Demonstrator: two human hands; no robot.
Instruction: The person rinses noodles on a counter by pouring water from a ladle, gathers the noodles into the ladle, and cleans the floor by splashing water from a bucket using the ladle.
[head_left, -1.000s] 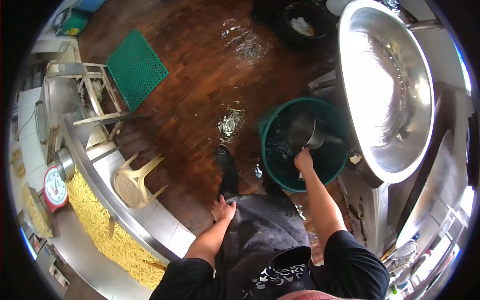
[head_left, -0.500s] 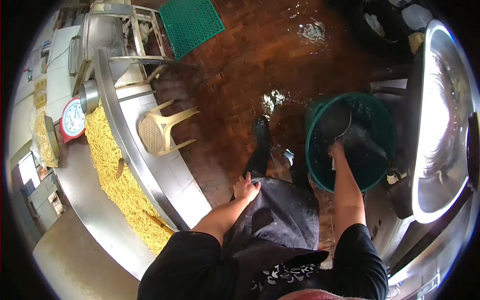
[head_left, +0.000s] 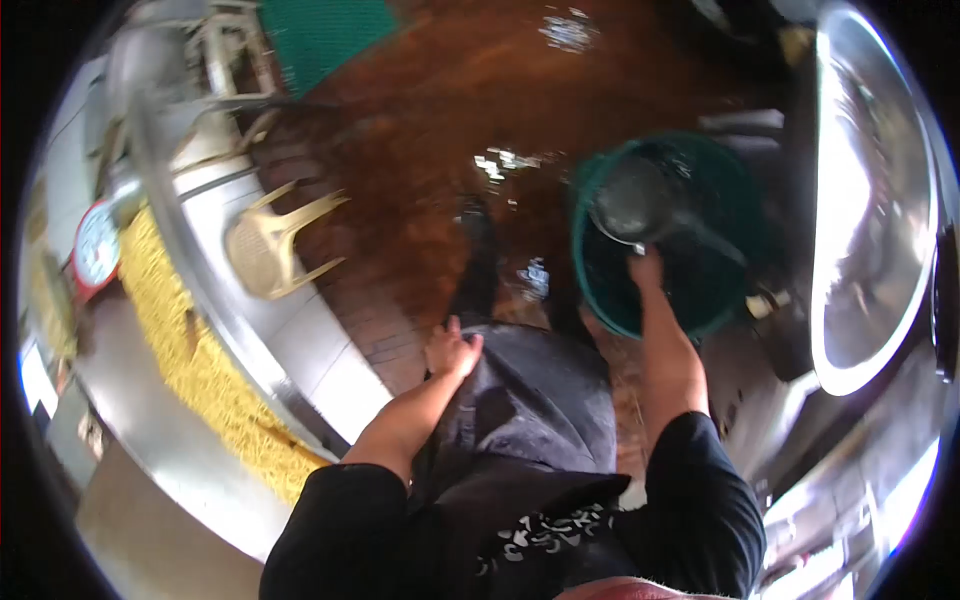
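My right hand [head_left: 647, 268] reaches into a large green bin [head_left: 583, 270] and is closed on the near end of a round metal dipper [head_left: 632, 203]. The dipper's wide bowl sits inside the bin, over dark contents that look like water. Beside it in the bin, a pale elongated shape [head_left: 715, 240] is too blurred to name. My left hand [head_left: 455, 352] rests on the dark apron [head_left: 540, 400] near my knee, with its thumb apart from the other fingers and nothing visible in it.
At left, yellow noodles [head_left: 190, 350] lie along a metal-edged counter [head_left: 200, 470], near a red-rimmed scale [head_left: 97, 245]. A beige plastic stool [head_left: 265, 245] stands below. A big metal basin [head_left: 870, 200] is at right. The brick floor [head_left: 420, 120] looks wet; a green mat [head_left: 325, 40] lies beyond.
The whole view has shifted, so everything sits further left and higher. The dipper's bowl shows more plainly in the bin. My left hand stays on the apron.
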